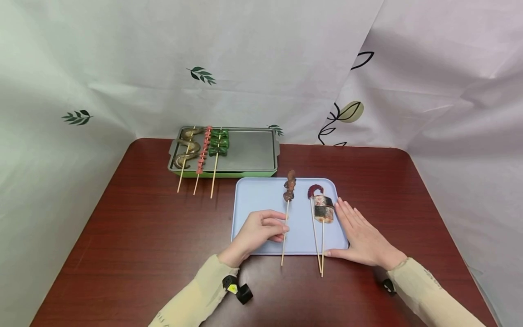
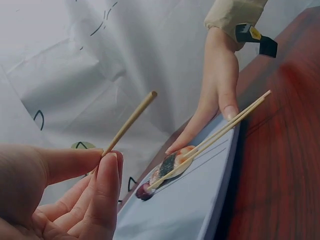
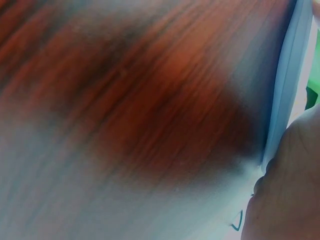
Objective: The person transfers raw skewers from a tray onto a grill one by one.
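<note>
My left hand [image 1: 261, 229] pinches the wooden stick of a brown meat skewer [image 1: 289, 188] between thumb and fingers, over the pale blue tray [image 1: 259, 195]. In the left wrist view the bare end of that stick [image 2: 131, 120] juts up past the fingertips. On the tray's right side lie a dark red curled tentacle skewer [image 1: 313, 190] and a skewer of pale pieces with a black band [image 1: 323, 210]; their sticks overhang the front edge. With its fingers straight, my right hand [image 1: 365, 237] rests along the tray's right rim, thumb at the near edge.
Behind the tray, to the left, stands a grey grill pan [image 1: 251, 150] with a green base. Across its left part lie a shrimp skewer [image 1: 187, 150], a pink-piece skewer [image 1: 204, 150] and a green pepper skewer [image 1: 219, 143]. White patterned cloth [image 1: 261, 54] hangs around the dark red table [image 1: 163, 254].
</note>
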`<state>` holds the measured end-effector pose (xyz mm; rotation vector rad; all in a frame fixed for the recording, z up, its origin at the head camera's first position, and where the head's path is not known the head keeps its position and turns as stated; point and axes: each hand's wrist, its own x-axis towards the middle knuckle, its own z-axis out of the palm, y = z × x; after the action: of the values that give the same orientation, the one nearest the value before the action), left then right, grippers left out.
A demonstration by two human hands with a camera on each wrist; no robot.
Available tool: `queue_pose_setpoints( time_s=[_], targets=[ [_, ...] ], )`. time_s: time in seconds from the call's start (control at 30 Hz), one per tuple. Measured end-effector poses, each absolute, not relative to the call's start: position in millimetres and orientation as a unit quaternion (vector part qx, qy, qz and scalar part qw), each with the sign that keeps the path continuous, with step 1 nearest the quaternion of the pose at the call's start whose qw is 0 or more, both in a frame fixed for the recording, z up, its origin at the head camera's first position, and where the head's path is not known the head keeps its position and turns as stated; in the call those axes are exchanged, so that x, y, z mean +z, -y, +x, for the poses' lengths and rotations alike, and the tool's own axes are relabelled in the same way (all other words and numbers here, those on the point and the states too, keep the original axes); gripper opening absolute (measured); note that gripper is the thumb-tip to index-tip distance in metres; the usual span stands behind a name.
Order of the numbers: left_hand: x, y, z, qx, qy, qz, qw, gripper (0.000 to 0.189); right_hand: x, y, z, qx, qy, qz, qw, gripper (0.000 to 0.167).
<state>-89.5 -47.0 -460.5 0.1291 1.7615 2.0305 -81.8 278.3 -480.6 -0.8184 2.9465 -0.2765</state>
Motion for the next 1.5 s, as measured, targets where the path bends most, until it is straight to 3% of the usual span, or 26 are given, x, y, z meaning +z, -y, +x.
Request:
queue_pose_setpoints(
  time_s=[0.87, 1.5],
  targets=[
    [-426.8, 97.4, -110.5, 0.729, -0.673, 0.015, 0.12, 0.035, -478.8, -277.9, -80.9, -0.091, -0.96, -0.262, 0.047, 0.126],
    [-394.4, 126.7, -147.7, 0.667, -0.742, 0.001, 0.064, 0.033, -479.3, -277.7, -81.1, -0.089, -0.96, -0.261, 0.044, 0.127]
  ],
)
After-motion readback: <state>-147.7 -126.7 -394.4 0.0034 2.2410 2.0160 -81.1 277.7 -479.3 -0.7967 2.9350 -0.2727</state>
